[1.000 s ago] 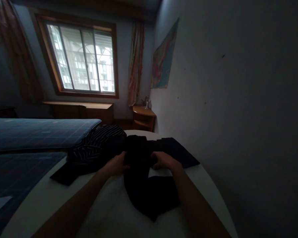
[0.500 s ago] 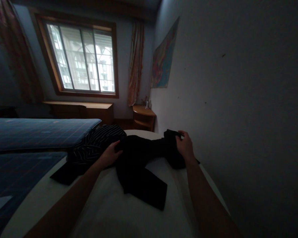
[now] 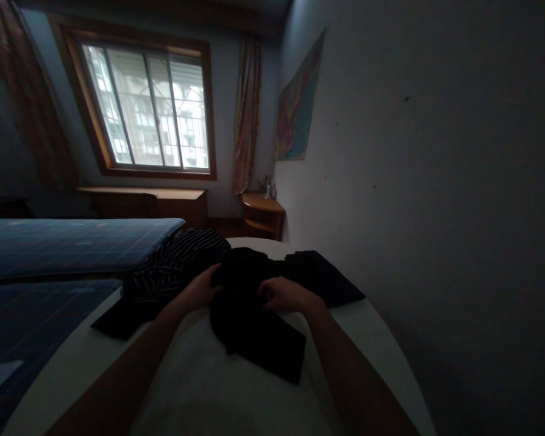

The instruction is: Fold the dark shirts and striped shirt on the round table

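As the black cloth lies loose, the left hand and right hand probably steady it; whether they grip, I cannot tell.

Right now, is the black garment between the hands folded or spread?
Partly folded, seemingly: the black garment, stretched rightward earlier, is drawn in between left hand and right hand. Layers: too dark to tell.

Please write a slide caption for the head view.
Left hand and right hand at black clothing on a pale table, window beyond.
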### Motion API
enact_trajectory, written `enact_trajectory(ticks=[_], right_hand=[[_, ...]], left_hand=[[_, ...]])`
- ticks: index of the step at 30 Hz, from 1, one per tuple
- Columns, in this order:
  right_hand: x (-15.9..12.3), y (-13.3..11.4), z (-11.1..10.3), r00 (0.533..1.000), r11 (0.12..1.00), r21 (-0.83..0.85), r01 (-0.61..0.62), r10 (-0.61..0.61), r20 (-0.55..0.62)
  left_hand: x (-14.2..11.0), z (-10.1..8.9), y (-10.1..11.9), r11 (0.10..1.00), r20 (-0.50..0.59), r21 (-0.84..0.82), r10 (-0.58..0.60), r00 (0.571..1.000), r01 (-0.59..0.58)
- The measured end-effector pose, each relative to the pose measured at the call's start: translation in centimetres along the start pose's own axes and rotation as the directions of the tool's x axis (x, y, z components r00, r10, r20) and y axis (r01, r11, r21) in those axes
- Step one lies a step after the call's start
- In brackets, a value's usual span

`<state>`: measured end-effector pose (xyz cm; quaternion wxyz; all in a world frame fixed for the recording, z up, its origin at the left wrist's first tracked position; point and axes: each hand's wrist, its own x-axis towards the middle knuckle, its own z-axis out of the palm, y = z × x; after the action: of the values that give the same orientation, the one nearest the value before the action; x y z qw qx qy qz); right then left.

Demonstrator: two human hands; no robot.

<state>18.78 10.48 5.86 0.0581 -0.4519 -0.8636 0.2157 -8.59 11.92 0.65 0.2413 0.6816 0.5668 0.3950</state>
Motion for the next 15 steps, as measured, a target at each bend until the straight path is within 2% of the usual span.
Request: enact_trajectory(ticks=[3, 6, 8, 10, 12, 13, 14, 15], right_hand=[[-0.1, -0.3, -0.2, 0.996, 0.995, -0.091, -0.037, 0.029, -0.081], [-0.8, 0.5, -2.0, 0.954, 0.993, 0.034, -0.112, 0.117, -0.274], [-1.3, 1.7, -3.4, 0.873, 0.973, 0.162, -0.161, 0.217, -0.437], [-1.7, 3.3, -4.5, 0.720, 0.953, 0.226, -0.202, 0.301, -0.625], [-1.9, 5.0, -5.1, 0.584, 0.939, 0.256, -0.232, 0.345, -0.735], [-1.9, 5.8, -5.1, 0.555, 0.934, 0.264, -0.242, 0.356, -0.752], [-1.9, 6.4, -5.1, 0.552, 0.928, 0.270, -0.257, 0.370, -0.747], [-1.8, 6.8, -4.9, 0.570, 0.922, 0.270, -0.279, 0.385, -0.726]], left_hand=[[0.2, -0.3, 1.0, 1.000, -0.068, 0.009, -0.001, 0.998, 0.001], [0.7, -1.5, 2.0, 1.000, -0.185, 0.014, -0.015, 0.983, 0.018], [1.0, -2.7, 2.3, 0.999, -0.276, 0.013, -0.031, 0.961, 0.036], [1.1, -3.7, 2.3, 0.998, -0.335, 0.006, -0.053, 0.941, 0.058], [1.2, -4.1, 2.1, 0.997, -0.339, -0.007, -0.077, 0.938, 0.080], [1.2, -4.1, 1.9, 0.996, -0.320, -0.015, -0.087, 0.943, 0.087], [1.2, -3.9, 1.8, 0.996, -0.288, -0.022, -0.094, 0.953, 0.091], [1.2, -3.7, 1.7, 0.995, -0.249, -0.028, -0.096, 0.964, 0.092]])
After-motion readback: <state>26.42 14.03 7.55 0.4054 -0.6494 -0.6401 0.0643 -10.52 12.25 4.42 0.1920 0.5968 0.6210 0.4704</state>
